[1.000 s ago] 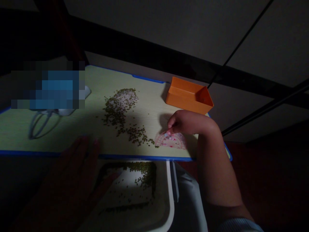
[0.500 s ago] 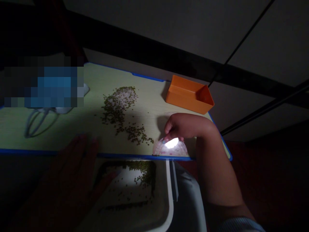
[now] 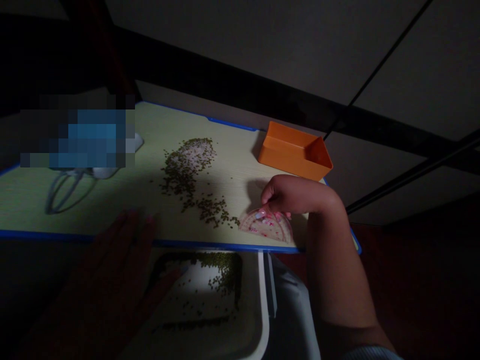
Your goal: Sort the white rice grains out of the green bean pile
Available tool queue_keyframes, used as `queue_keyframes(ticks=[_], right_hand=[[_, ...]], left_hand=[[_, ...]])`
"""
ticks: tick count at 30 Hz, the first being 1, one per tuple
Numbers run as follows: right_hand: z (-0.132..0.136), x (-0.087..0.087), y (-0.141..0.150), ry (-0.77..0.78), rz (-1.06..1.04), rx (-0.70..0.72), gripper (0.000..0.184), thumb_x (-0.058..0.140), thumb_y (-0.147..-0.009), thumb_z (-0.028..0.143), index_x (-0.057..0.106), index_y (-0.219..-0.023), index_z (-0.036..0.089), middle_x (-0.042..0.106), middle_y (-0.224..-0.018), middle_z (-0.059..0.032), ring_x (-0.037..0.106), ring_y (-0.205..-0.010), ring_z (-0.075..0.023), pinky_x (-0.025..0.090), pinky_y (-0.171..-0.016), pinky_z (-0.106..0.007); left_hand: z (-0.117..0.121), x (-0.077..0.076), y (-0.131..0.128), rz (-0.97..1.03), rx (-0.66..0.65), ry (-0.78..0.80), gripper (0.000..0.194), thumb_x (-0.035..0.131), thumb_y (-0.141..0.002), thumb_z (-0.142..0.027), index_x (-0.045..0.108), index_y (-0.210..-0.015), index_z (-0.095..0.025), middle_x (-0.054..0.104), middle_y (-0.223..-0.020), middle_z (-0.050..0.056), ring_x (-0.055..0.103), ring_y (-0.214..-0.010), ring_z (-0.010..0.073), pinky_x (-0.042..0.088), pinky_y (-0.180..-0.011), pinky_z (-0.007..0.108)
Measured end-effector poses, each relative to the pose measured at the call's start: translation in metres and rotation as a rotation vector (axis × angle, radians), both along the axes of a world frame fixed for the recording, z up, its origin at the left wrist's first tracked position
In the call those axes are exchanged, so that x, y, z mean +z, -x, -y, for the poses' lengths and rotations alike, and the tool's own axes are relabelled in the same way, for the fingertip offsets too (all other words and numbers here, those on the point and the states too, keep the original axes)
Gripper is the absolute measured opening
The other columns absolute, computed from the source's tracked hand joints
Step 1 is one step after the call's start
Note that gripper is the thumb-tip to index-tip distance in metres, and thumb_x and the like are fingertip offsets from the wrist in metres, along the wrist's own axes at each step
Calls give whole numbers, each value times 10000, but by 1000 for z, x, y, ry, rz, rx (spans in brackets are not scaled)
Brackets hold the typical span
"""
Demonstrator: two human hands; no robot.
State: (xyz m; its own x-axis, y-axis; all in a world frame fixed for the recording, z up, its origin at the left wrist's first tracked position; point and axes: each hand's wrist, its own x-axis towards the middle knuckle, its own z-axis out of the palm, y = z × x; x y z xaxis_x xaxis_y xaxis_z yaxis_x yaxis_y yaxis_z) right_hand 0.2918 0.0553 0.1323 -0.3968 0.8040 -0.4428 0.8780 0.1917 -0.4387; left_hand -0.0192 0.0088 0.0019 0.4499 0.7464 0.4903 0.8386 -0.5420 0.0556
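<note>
My right hand [image 3: 290, 195] pinches a pink half-round protractor [image 3: 268, 226] and holds its straight edge on the pale tabletop [image 3: 123, 195], close to the blue front edge. A trail of small green beans [image 3: 189, 177] mixed with pale grains lies just left of the protractor. My left hand [image 3: 123, 250] lies flat in shadow with fingers spread, over the table's front edge and the rim of a white tray [image 3: 262, 310]. That tray sits below the table and holds more green beans [image 3: 223, 267].
An orange rectangular box [image 3: 294, 150] stands at the table's far right corner. A white object with a wire loop [image 3: 67, 187] lies at the left, partly under a blurred patch. The surroundings are dark; a grey tiled floor shows behind.
The protractor has tilted and shifted slightly back from the front edge, and the bright glare on it is gone. My left hand has stayed put.
</note>
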Motion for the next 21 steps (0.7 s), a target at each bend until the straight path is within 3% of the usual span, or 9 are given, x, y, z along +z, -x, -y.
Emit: queue_keyframes(ticks=[4, 12, 21], right_hand=[[-1, -2, -2, 21, -2, -29, 240, 572, -758, 345, 666, -716, 129, 600, -560, -7, 506, -448, -82, 331, -484, -234], [-3, -5, -5, -6, 34, -109, 174, 496, -744, 212, 643, -709, 124, 604, -563, -21, 541, -462, -97, 375, -472, -233], [-6, -6, 2, -32, 1, -74, 176, 467, -729, 166, 637, -733, 120, 594, -581, -12, 537, -471, -90, 383, -491, -236]], left_hand=[[-1, -2, 1, -26, 13, 18, 804, 321, -781, -591, 119, -1418, -144, 195, -1527, 177, 225, -1393, 355, 300, -1088, 563], [0, -1, 1, -24, 12, -10, 792, 314, -791, -587, 171, -1405, -108, 267, -1484, 224, 257, -1377, 363, 314, -1078, 549], [1, -1, 0, -30, 7, 3, 792, 344, -786, -572, 176, -1404, -108, 280, -1478, 215, 227, -1394, 336, 271, -1113, 519]])
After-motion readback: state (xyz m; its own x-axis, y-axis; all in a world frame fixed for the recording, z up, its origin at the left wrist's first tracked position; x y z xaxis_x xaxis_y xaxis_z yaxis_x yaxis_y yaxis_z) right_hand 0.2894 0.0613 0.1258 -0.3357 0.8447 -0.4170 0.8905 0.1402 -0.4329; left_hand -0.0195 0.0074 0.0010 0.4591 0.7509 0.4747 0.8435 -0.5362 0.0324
